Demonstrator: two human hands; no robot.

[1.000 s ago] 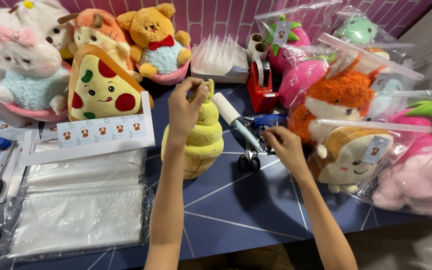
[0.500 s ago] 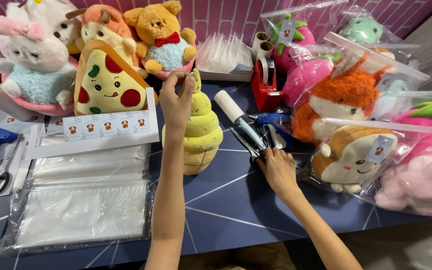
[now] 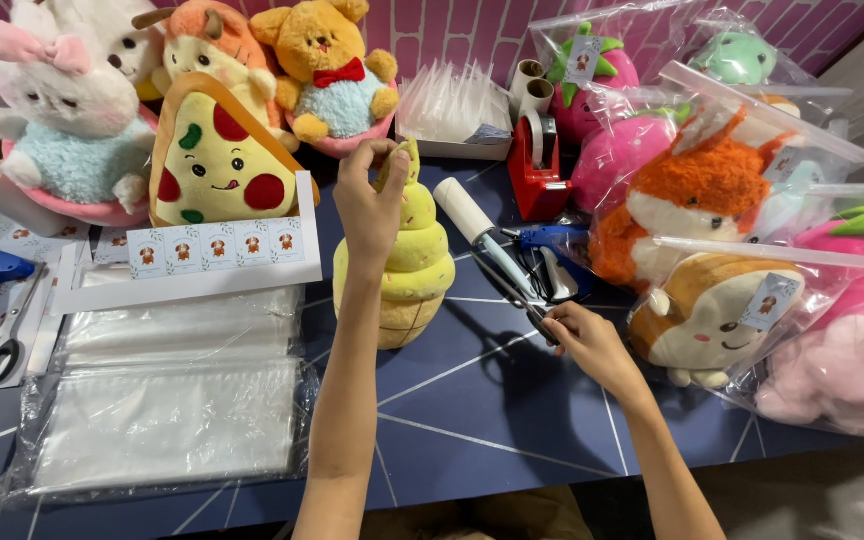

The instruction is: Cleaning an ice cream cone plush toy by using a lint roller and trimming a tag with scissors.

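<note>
Fingers of the left hand (image 3: 370, 205) are pinched shut on the tip of the yellow ice-cream plush (image 3: 407, 262), which stands upright near the middle of the table (image 3: 482, 410), just in front of the pizza-slice plush (image 3: 214, 160). The right hand (image 3: 584, 338) is closed round the dark handle end of a lint roller (image 3: 492, 250) — its white head points toward the table's far edge. To do this well, I judge the top should stay pinned so the toy cannot tip, and the roller be lifted clear of the blue tagging gun (image 3: 550, 262) beside it — not dragged.
</note>
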